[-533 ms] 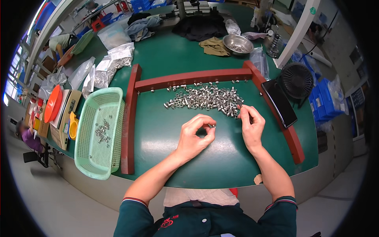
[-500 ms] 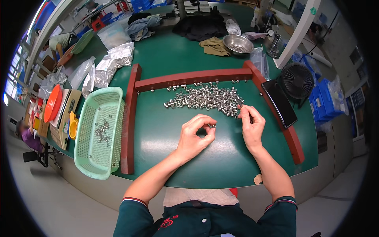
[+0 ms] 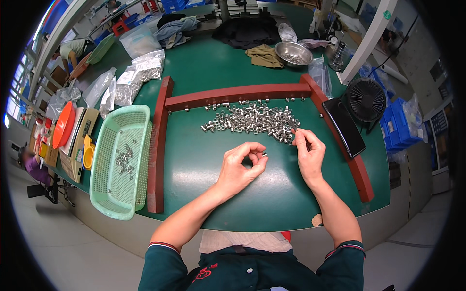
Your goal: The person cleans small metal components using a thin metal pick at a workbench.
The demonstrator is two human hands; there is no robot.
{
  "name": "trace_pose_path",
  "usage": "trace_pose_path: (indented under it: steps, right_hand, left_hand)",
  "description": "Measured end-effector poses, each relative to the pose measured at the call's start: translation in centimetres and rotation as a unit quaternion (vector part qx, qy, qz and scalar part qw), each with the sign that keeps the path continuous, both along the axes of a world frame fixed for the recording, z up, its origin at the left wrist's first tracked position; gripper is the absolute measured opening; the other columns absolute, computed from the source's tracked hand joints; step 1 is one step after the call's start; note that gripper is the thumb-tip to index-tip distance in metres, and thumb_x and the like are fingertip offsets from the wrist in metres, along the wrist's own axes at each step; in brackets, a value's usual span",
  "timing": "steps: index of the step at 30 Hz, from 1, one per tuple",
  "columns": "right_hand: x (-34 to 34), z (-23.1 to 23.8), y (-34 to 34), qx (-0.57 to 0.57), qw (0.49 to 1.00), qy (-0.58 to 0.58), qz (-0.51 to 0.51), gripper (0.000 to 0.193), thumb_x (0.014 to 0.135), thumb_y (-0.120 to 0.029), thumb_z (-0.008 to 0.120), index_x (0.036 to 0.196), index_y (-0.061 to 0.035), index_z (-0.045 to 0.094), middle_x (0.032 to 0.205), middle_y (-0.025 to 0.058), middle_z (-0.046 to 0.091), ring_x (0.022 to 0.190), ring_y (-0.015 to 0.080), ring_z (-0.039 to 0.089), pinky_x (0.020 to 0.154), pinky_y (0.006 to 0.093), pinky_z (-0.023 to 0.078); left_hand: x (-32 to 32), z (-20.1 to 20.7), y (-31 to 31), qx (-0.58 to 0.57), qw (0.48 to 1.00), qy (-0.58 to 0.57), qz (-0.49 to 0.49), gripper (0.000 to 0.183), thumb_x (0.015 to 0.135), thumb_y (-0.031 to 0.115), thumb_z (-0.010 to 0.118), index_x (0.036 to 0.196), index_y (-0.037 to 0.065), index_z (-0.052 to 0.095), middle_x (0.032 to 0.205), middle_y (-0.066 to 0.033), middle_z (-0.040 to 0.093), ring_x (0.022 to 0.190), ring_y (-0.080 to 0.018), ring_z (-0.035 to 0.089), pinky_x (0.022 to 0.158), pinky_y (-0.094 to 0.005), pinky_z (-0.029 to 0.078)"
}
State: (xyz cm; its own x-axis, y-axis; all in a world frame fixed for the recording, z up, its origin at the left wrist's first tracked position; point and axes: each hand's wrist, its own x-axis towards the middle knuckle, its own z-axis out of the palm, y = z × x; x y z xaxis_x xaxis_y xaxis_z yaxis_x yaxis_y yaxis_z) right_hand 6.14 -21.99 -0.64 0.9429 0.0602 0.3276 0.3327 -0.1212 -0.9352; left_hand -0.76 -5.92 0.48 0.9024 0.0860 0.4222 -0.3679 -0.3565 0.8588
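A loose pile of small shiny metal rings or sleeves (image 3: 255,119) lies on the green table. Just in front of it, my left hand (image 3: 237,167) is curled, with one small metal ring (image 3: 264,154) pinched between thumb and fingertips. My right hand (image 3: 310,156) is closed at the pile's right edge. Its thumb and fingers grip a thin dark tool (image 3: 293,131), whose tip reaches among the rings; its exact kind is hard to make out.
Red-brown bars (image 3: 238,93) frame the pile on three sides. Left of them stands a light green basket (image 3: 99,179) with some metal pieces. A phone (image 3: 343,127) leans on the right bar beside a black fan (image 3: 366,99). A steel bowl (image 3: 302,47) sits farther back.
The dark tool's tip has dipped lower at the pile's right edge. My left hand has barely shifted and still holds the ring.
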Motion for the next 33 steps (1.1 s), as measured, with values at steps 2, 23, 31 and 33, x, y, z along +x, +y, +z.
trace_pose_path:
  steps: [2,23,31,33]
  right_hand:
    - [0.0,0.0,0.0,0.002,1.000,0.002,0.004,0.014,0.083,-0.010,0.056,0.084,0.0034,0.061,0.064,-0.0003,0.051,0.054,0.0031,0.042,0.046,0.0184,0.032]
    - [-0.5,4.4,-1.7,-0.267,0.918,-0.294,0.009,0.009,0.065,-0.005,0.066,0.072,-0.0020,0.061,0.061,0.0062,0.055,0.053,0.0206,0.052,0.048,0.0301,0.040]
    - [-1.2,4.7,-1.7,-0.363,0.880,-0.300,0.049,0.012,0.065,-0.012,0.067,0.074,-0.0048,0.062,0.059,0.0024,0.051,0.054,0.0174,0.050,0.048,0.0290,0.037]
    - [-1.3,4.7,-1.7,-0.368,0.879,-0.299,0.049,0.012,0.065,-0.012,0.067,0.074,-0.0050,0.063,0.059,0.0022,0.051,0.054,0.0172,0.050,0.048,0.0289,0.037]
  left_hand:
    - [-0.1,0.1,0.0,-0.009,1.000,0.006,0.002,0.021,0.068,-0.001,0.064,0.088,-0.002,0.056,0.068,-0.0053,0.057,0.055,-0.0087,0.054,0.056,-0.0220,0.045]
    - [0.3,-0.1,0.9,-0.204,0.967,0.151,-0.015,0.016,0.072,0.001,0.062,0.087,-0.002,0.057,0.069,0.0004,0.056,0.064,-0.0030,0.051,0.063,-0.0175,0.042]
    - [0.4,0.4,1.1,-0.324,0.915,0.237,-0.041,0.017,0.076,0.003,0.063,0.091,0.000,0.058,0.073,0.0013,0.056,0.065,-0.0023,0.051,0.056,-0.0160,0.039]
    - [0.5,0.4,1.2,-0.306,0.921,0.240,-0.033,0.018,0.076,0.004,0.064,0.092,-0.001,0.057,0.075,-0.0013,0.058,0.067,-0.0046,0.054,0.057,-0.0161,0.041]
